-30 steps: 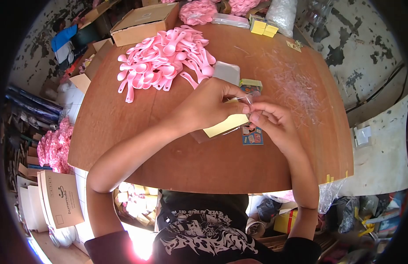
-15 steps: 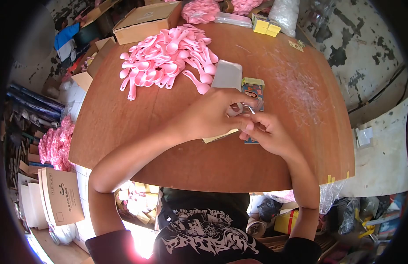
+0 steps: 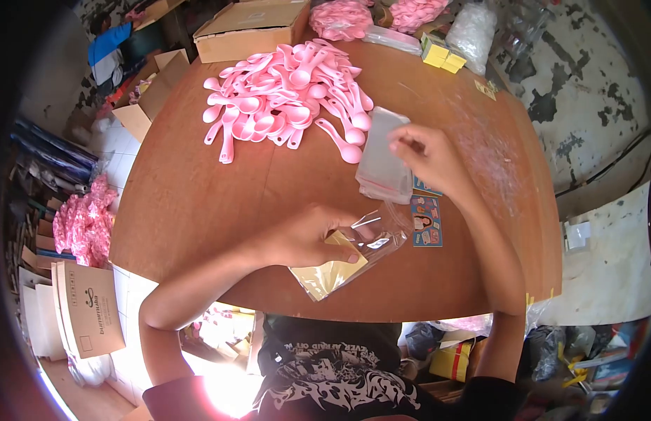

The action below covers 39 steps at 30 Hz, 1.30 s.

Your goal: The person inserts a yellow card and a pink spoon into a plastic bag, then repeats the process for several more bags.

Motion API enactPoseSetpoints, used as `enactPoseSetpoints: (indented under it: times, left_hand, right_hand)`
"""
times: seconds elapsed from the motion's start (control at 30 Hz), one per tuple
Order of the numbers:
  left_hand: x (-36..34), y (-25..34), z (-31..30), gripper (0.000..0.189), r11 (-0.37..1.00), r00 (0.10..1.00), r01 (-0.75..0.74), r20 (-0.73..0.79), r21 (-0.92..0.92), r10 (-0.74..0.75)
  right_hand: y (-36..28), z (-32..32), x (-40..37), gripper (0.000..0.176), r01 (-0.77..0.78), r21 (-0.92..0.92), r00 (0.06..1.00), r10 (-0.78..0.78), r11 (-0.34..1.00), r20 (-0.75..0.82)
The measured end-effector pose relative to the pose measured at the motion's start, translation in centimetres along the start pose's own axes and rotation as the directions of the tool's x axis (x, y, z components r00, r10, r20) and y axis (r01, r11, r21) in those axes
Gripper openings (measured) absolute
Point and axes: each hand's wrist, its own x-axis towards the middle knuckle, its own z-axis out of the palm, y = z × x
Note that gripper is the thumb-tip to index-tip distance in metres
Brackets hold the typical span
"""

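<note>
My left hand (image 3: 311,237) is closed on a clear plastic bag (image 3: 387,235) with a yellow card (image 3: 325,275) in its lower part. The bag's mouth end points up and to the right. My right hand (image 3: 434,160) is over the right edge of a stack of clear bags (image 3: 383,158). Its thumb and forefinger are bent but apart, with nothing visible between them. Just below lie blue printed cards (image 3: 426,222), partly covered by my right hand and forearm. A heap of pink plastic spoons (image 3: 276,98) is to the left of the stack, one spoon (image 3: 339,142) nearest it.
Thin clear plastic strips (image 3: 487,161) litter the table's right side. At the back are a cardboard box (image 3: 252,31), bagged pink items (image 3: 339,19), small yellow boxes (image 3: 443,52) and a clear plastic bundle (image 3: 473,31). Another person (image 3: 106,52) is at the far left.
My hands have separated. The left has drawn the bag with the yellow card down and left; the right has let go and moved up toward the stack. The view has shifted slightly.
</note>
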Motion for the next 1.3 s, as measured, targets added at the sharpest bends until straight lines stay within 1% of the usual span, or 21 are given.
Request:
enactPoseSetpoints:
  times: [0.03, 0.07, 0.13, 0.17, 0.23, 0.27, 0.33, 0.47, 0.53, 0.57, 0.6, 0.7, 0.8, 0.93, 1.0, 1.07, 1.1, 1.13, 1.2, 1.23, 1.3]
  left_hand:
    - [0.0, 0.1, -0.1, 0.038, 0.998, 0.999, 0.043, 0.019, -0.045, -0.042]
    - [-0.1, 0.2, -0.1, 0.038, 0.998, 0.999, 0.039, 0.012, -0.053, -0.039]
    - [-0.3, 0.5, -0.2, 0.034, 0.990, 0.999, 0.034, 0.018, -0.140, -0.031]
    - [-0.3, 0.2, -0.2, 0.035, 0.988, 1.000, 0.011, 0.006, -0.153, -0.010]
    - [-0.6, 0.0, -0.3, 0.035, 0.987, 1.000, 0.012, -0.023, -0.163, -0.016]
    - [-0.7, 0.0, -0.4, 0.036, 0.985, 0.999, 0.017, -0.044, -0.173, -0.025]
    - [-0.8, 0.0, -0.7, 0.038, 0.985, 0.997, -0.021, -0.079, -0.171, 0.007]
    - [-1.2, 0.2, -1.0, 0.040, 0.981, 0.993, -0.003, -0.118, -0.196, -0.020]
    - [-1.3, 0.6, -1.1, 0.040, 0.981, 0.992, 0.020, -0.115, -0.195, -0.043]
    - [-1.4, 0.9, -1.1, 0.040, 0.975, 0.987, 0.047, -0.142, -0.216, -0.079]
    - [-1.4, 1.1, -1.2, 0.040, 0.970, 0.979, 0.069, -0.173, -0.235, -0.112]
    - [-1.3, 0.5, -0.9, 0.041, 0.975, 0.974, 0.023, -0.215, -0.223, -0.072]
    - [-1.0, 0.1, -0.5, 0.040, 0.977, 0.973, 0.011, -0.223, -0.211, -0.059]
    - [-0.4, 0.6, 0.5, 0.040, 0.977, 0.982, 0.041, -0.171, -0.209, -0.078]
    - [0.2, 1.2, 1.1, 0.040, 0.982, 0.987, 0.048, -0.143, -0.183, -0.074]
    - [0.8, 1.9, 1.6, 0.040, 0.981, 0.985, 0.106, -0.119, -0.160, -0.126]
    - [1.0, 1.9, 1.9, 0.040, 0.983, 0.986, 0.108, -0.113, -0.150, -0.125]
    - [1.3, 1.8, 2.3, 0.040, 0.993, 0.990, 0.029, -0.137, -0.113, -0.044]
    - [1.6, 2.2, 2.6, 0.040, 0.997, 0.986, -0.050, -0.161, -0.065, 0.039]
    - [1.7, 3.0, 2.6, 0.040, 0.997, 0.989, -0.001, -0.145, -0.082, -0.011]
    - [2.0, 3.6, 2.9, 0.040, 0.995, 0.989, 0.049, -0.132, -0.091, -0.061]
  right_hand:
    - [0.5, 0.4, 2.0, 0.018, 0.011, -0.144, 0.999, -0.018, 0.990, -0.044]
    - [1.5, 0.8, 4.2, 0.018, 0.012, -0.150, 0.999, -0.018, 0.989, -0.035]
    - [3.8, 2.1, 8.5, 0.024, 0.166, -0.342, 0.961, -0.230, 0.925, -0.156]
    - [4.2, 2.5, 10.3, 0.024, 0.171, -0.344, 0.961, -0.233, 0.923, -0.148]
    - [4.3, 3.1, 13.3, 0.028, -0.009, -0.503, 0.975, -0.104, 0.864, -0.198]
    - [4.0, 3.1, 14.3, 0.028, -0.002, -0.505, 0.976, -0.109, 0.863, -0.189]
    - [3.7, 3.1, 15.8, 0.030, -0.140, -0.439, 0.990, 0.117, 0.887, -0.080]
    - [4.2, 3.4, 17.0, 0.027, -0.091, -0.212, 0.995, 0.097, 0.973, 0.015]
    - [5.0, 2.9, 16.9, 0.035, -0.091, -0.118, 0.980, 0.068, 0.989, -0.189]
    - [4.1, 2.5, 15.7, 0.035, -0.102, -0.119, 0.979, 0.078, 0.988, -0.189]
    - [3.2, 1.8, 14.2, 0.040, -0.057, 0.056, 0.959, 0.070, 0.997, -0.274]
    - [-0.4, -0.1, 8.4, 0.048, 0.122, 0.421, 0.912, 0.065, 0.899, -0.404]
    - [-2.7, -1.0, 1.7, 0.046, 0.095, 0.532, 0.913, 0.140, 0.842, -0.384]
    - [-2.4, 0.3, -5.1, 0.044, -0.055, 0.774, 0.895, 0.375, 0.631, -0.242]
    - [-3.0, 1.1, -6.9, 0.043, -0.059, 0.809, 0.873, 0.424, 0.584, -0.242]
    - [-3.0, 1.0, -8.1, 0.045, -0.174, 0.873, 0.876, 0.477, 0.456, -0.074]
    - [-2.8, 0.8, -8.6, 0.047, -0.167, 0.868, 0.892, 0.448, 0.467, -0.069]
    - [-2.7, 0.8, -8.9, 0.047, -0.157, 0.872, 0.893, 0.444, 0.464, -0.075]
    - [-2.7, 0.8, -9.2, 0.046, -0.011, 0.825, 0.887, 0.386, 0.565, -0.253]
    - [-2.7, 0.7, -9.4, 0.046, -0.005, 0.827, 0.889, 0.381, 0.563, -0.255]
    - [-2.6, 0.4, -9.7, 0.044, 0.115, 0.708, 0.838, 0.315, 0.697, -0.447]
